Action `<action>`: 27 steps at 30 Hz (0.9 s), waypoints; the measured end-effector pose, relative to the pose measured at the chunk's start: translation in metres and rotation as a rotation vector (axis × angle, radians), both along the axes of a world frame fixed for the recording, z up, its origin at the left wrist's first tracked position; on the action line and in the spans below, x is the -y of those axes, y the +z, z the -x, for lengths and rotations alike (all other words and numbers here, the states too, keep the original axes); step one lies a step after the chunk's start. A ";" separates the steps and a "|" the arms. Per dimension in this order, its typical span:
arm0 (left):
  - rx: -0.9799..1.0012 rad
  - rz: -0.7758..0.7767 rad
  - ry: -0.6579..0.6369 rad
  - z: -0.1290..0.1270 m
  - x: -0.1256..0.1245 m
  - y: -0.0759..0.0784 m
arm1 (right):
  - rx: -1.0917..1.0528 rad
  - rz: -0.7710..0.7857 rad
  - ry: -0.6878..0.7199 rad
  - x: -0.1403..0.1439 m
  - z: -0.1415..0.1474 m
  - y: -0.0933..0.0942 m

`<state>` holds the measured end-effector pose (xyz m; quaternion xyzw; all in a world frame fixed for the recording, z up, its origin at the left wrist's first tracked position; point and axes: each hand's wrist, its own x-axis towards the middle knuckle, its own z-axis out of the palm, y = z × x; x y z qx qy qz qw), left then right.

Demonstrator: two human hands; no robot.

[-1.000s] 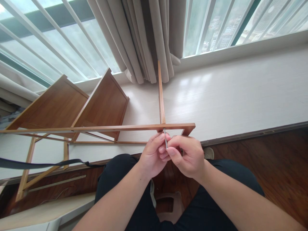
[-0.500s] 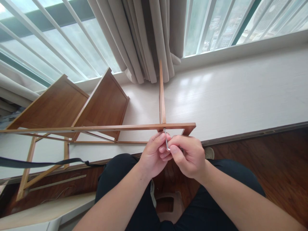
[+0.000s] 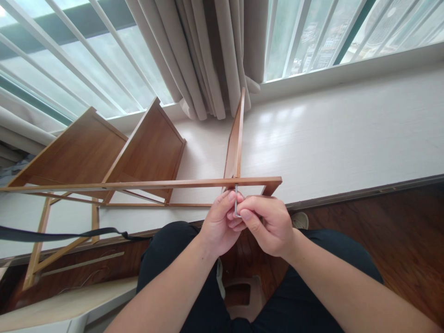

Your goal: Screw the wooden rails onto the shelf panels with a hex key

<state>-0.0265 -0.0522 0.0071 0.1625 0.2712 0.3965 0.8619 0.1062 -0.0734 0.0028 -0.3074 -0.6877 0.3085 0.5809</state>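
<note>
Right hand [image 3: 268, 225] pinches the metal key [image 3: 236, 200] near its bend; left hand [image 3: 218, 226] curls alongside, grip unclear. The key's length points forward to the wooden rail [image 3: 187, 184].

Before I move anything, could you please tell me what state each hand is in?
Left hand: partly curled at the bent metal rod; whether it grips cannot be told.
Right hand: closed, holding the bent metal rod near its bend.
</note>
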 end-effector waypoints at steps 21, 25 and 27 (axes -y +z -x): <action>-0.033 -0.006 0.020 0.001 0.001 -0.003 | 0.061 -0.026 -0.079 0.001 -0.001 0.004; -0.028 -0.016 0.023 0.001 0.000 -0.003 | 0.057 -0.019 -0.095 0.002 0.000 0.004; -0.028 -0.018 0.026 0.001 0.000 -0.003 | 0.052 -0.018 -0.101 0.002 0.000 0.004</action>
